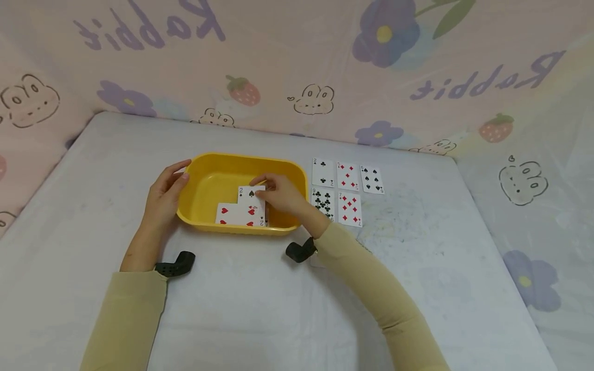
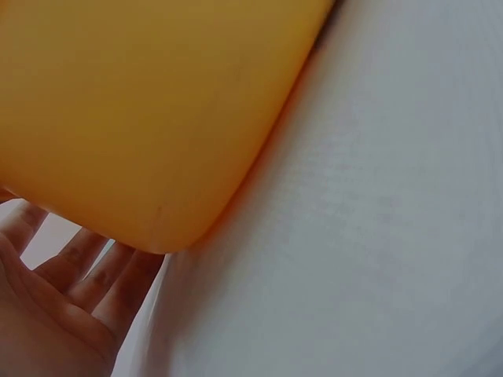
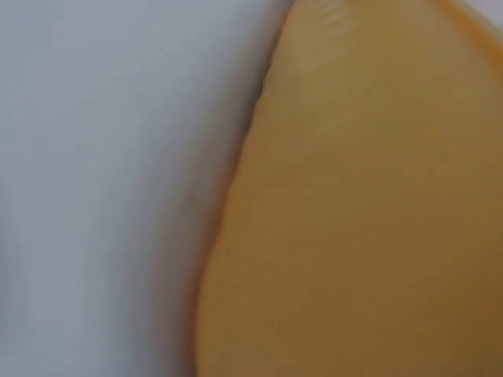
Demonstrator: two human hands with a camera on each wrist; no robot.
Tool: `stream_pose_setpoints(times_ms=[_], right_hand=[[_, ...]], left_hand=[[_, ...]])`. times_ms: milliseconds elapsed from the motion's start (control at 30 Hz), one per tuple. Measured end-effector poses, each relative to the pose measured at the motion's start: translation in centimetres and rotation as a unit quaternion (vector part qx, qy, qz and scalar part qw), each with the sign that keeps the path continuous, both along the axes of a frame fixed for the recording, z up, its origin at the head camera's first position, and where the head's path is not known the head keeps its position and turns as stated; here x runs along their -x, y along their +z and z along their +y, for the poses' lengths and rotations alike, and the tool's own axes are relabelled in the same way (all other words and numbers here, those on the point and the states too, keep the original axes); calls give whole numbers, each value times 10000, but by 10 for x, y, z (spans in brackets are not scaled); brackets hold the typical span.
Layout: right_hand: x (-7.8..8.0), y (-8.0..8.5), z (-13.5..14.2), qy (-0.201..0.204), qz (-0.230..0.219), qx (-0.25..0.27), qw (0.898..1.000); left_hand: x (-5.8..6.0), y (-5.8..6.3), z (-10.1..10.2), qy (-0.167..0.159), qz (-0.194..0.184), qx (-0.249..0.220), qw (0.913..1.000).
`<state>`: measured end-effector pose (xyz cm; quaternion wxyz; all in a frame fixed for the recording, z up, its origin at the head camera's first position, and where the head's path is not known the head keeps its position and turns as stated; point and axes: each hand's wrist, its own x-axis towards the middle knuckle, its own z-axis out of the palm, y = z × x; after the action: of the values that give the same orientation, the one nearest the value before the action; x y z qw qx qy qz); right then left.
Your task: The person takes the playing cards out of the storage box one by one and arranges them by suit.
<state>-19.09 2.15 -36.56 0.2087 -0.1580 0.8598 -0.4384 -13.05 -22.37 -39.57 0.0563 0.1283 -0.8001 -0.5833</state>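
A yellow plastic basin (image 1: 209, 154) stands on the white-covered table. My left hand (image 1: 162, 190) is at its left end, fingertips against the outer wall. In the left wrist view, the fingers (image 2: 130, 287) reach nearly straight to the basin's side (image 2: 141, 126). Inside the basin, my right hand (image 1: 280, 193) pinches a two of spades card (image 1: 246, 194) between thumb and fingers at its upper right. A four of hearts (image 1: 234, 212) overlaps the lower part of that card. In the right wrist view only the basin's outer wall (image 3: 354, 204) shows, without the hand.
Right of the basin lie face-up cards in two rows: two of clubs (image 1: 322, 172), five of diamonds (image 1: 347, 176), six of spades (image 1: 372, 179), nine of clubs (image 1: 322, 200) and seven of diamonds (image 1: 349, 208). Another card, mostly hidden, lies under the right forearm. A printed cloth (image 1: 278, 62) hangs behind.
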Motion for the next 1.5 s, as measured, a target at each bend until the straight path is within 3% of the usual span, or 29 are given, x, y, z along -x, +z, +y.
stream_pose_setpoints(times_ms=[133,400,567,800,933,1133,1500], right_hand=[[3,6,6,-434,293,587,9969],[15,24,35,-1274,932,1335,9784],[22,30,64,-1524,1057,1707,9677],[26,32,109,-2192,947,1842,9535],[25,33,129,-2422,990,1683,9504],[25,27,158,-2534,1018,1153,9550],[17,5,210,-2843,326,199,9580]], left_hand=[[0,-1,1,30,-106,12,9999],[-1,-2,0,54,-135,46,9999],[0,-4,1,71,-156,11,9999],[2,-4,2,50,-245,123,9996],[1,-3,1,65,-284,117,9995],[0,-1,1,95,-242,-26,9997],[-1,-2,-1,60,-354,16,9994]])
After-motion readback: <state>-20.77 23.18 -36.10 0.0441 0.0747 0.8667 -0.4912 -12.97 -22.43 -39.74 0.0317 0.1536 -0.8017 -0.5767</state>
